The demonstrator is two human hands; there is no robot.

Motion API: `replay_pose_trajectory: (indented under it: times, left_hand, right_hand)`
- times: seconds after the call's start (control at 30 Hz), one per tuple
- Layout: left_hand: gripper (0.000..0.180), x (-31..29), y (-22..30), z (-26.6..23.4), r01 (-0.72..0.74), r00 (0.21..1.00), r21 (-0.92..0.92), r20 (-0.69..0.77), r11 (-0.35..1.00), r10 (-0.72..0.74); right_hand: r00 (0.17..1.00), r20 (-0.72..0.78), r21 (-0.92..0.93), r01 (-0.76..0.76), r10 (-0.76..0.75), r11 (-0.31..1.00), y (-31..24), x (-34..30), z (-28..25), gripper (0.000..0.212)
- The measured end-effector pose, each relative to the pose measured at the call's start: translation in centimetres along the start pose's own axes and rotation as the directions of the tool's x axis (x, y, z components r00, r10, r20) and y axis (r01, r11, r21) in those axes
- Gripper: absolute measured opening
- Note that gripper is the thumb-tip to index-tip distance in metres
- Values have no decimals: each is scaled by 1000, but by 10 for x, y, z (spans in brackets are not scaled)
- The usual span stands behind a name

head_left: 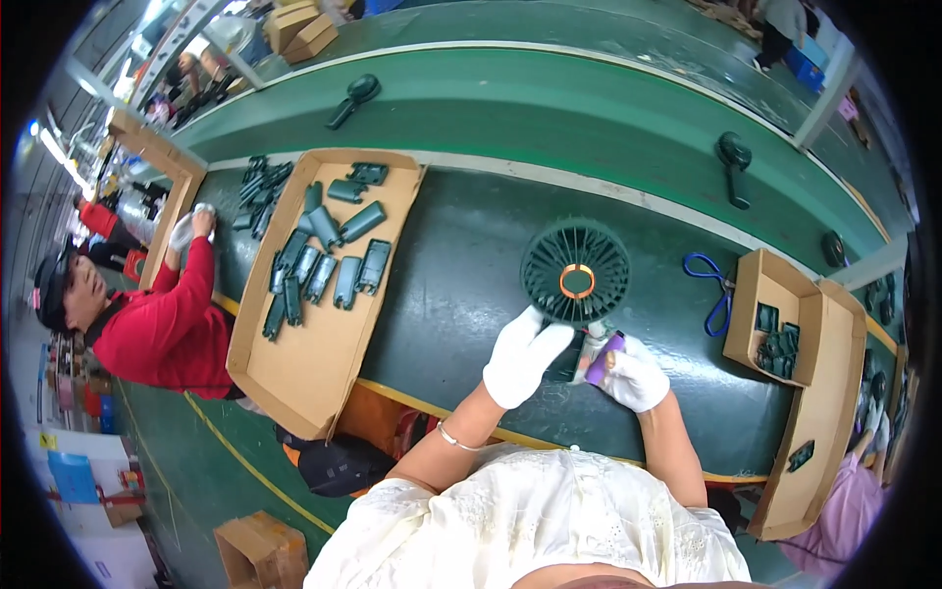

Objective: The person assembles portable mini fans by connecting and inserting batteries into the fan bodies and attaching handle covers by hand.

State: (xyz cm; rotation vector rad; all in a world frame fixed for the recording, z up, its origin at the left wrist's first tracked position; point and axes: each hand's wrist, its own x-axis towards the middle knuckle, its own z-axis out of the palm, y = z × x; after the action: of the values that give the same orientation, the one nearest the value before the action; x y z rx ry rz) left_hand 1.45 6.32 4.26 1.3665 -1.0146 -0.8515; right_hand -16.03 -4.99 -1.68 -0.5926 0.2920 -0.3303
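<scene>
A handheld fan with a round dark green grille (575, 270) and an orange ring at its centre is in front of me, grille toward the far side of the bench. My left hand (525, 358), in a white glove, closes on the fan at the grille's lower edge. Below the grille, the handle area (589, 348) shows pale inner parts and is partly covered by my hands. My right hand (636, 373), also gloved, is closed around a purple cylinder (605, 359) that looks like a battery cell, held against the handle area.
To the left, a cardboard tray (324, 378) holds several dark green casings. Blue-handled scissors (721, 294) lie right of the fan, beside a small cardboard box (775, 285) of dark parts. Fans lie on the green conveyor (549, 108) beyond. A red-sleeved co-worker (162, 314) works at left.
</scene>
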Motion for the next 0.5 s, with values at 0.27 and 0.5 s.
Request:
replay_pose_trajectory:
  times: [0.27, 0.5]
  left_hand:
    - [22, -6, -8, 20, 7, 1000, 122, 27, 992, -10]
    - [30, -14, -35, 29, -14, 995, 110, -100, 994, 25]
  right_hand:
    - [991, 114, 39, 63, -67, 997, 3, 9, -13, 25]
    - [992, 86, 111, 78, -87, 991, -6, -1, -7, 18]
